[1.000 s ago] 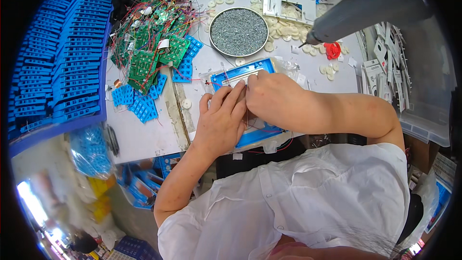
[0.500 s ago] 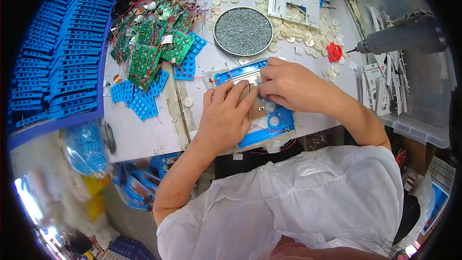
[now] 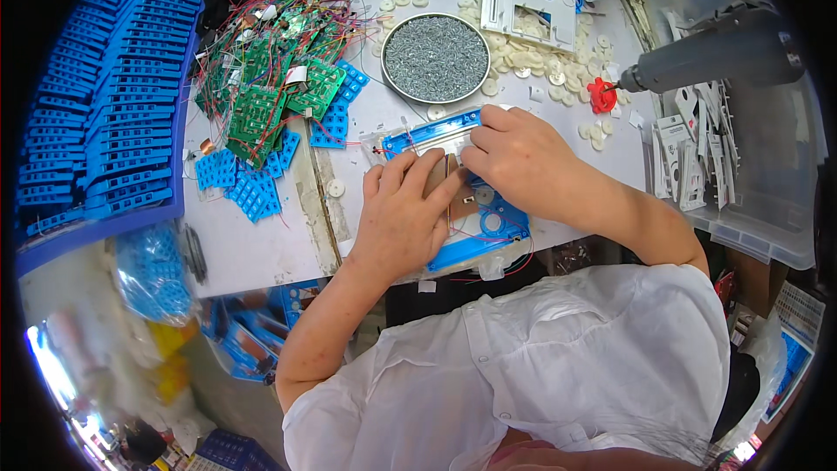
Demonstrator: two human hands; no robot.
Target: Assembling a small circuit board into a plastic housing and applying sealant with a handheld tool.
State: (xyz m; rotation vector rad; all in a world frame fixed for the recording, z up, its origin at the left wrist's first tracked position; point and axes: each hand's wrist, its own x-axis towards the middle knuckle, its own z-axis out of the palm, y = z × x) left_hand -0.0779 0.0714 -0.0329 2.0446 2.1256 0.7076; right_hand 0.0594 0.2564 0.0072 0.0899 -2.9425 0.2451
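Note:
A blue plastic casing point(image 3: 459, 252) lies in front of me at the table's near edge, with thin red wires and a small white wheel point(image 3: 484, 195) in it. My left hand point(image 3: 403, 218) lies over its left side, fingers bent and pressing on a flat brown piece point(image 3: 464, 202) inside. On the casing's far right part, my right hand point(image 3: 521, 153) has its thumb and fingers pinched together close to my left fingertips. What the right fingertips hold, if anything, is hidden behind the hand.
Beyond the casing stands a round dish of small screws point(image 3: 436, 58). Green circuit boards point(image 3: 257, 112) with tangled wires lie left, past them a bin of blue parts point(image 3: 131, 96). A grey power screwdriver point(image 3: 711, 57) hangs at the right, its tip by a red plastic piece point(image 3: 601, 96).
The power screwdriver has swung left, its tip now at the red piece. Both hands stay on the casing with only slight finger movement. The whole view has shifted a little.

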